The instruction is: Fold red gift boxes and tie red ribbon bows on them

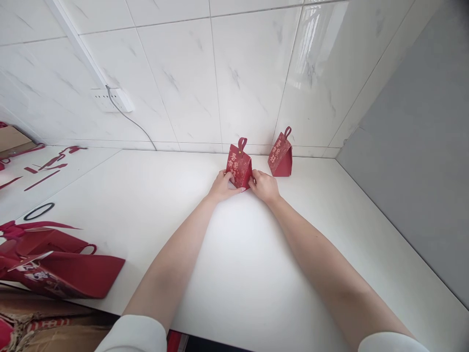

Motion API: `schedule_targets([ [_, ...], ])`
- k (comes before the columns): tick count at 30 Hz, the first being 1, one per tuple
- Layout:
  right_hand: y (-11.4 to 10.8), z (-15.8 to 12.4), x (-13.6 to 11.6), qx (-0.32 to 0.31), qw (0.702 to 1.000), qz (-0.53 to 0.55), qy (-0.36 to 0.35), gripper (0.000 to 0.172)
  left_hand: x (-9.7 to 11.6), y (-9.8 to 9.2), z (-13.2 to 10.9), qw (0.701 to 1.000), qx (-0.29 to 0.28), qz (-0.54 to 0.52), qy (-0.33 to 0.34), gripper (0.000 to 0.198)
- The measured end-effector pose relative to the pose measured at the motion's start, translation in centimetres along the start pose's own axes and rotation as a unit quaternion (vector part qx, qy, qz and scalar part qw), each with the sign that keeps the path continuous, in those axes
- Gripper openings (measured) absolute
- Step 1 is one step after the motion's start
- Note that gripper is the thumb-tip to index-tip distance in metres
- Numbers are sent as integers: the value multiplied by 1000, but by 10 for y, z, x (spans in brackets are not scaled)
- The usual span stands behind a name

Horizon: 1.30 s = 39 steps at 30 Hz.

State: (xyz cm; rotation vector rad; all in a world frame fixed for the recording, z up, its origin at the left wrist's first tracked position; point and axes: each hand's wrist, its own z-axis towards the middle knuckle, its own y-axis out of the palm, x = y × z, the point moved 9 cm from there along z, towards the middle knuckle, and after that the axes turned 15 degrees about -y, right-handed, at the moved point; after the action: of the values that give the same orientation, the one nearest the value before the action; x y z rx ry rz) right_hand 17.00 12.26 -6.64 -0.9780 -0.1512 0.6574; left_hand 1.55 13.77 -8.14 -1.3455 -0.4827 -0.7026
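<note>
A small red triangular gift box [240,164] with gold lettering and a loop tab on top stands upright on the white table [234,254], near the back wall. My left hand [222,186] grips its lower left side with curled fingers. My right hand [264,186] pinches its lower right corner. A second red gift box [281,155] of the same kind stands just to the right of it, untouched.
Flat red unfolded boxes [54,266] lie at the table's left front edge. A black ring [38,211] and red paper strips [44,171] lie further left. A wall socket with a cable [112,100] is on the tiled wall. A grey panel [421,161] borders the right.
</note>
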Motion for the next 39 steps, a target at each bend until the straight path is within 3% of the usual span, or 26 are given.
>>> schedule_targets([
  [10, -8, -3, -1, 8, 999, -34, 3, 31, 3, 4, -2, 1000, -22, 19, -5, 45],
  [26, 3, -3, 2, -37, 999, 26, -28, 21, 0, 6, 0, 999, -37, 7, -12, 47],
  [30, 11, -6, 8, -70, 993, 86, -29, 22, -6, 4, 5, 998, -34, -45, -38, 45],
  [34, 16, -8, 12, -87, 986, 142, -21, 17, -17, -3, 11, 985, -19, -148, -86, 28],
  [39, 15, -9, 12, -83, 981, 172, -13, 37, -20, -8, 14, 979, -7, -180, -96, 26],
])
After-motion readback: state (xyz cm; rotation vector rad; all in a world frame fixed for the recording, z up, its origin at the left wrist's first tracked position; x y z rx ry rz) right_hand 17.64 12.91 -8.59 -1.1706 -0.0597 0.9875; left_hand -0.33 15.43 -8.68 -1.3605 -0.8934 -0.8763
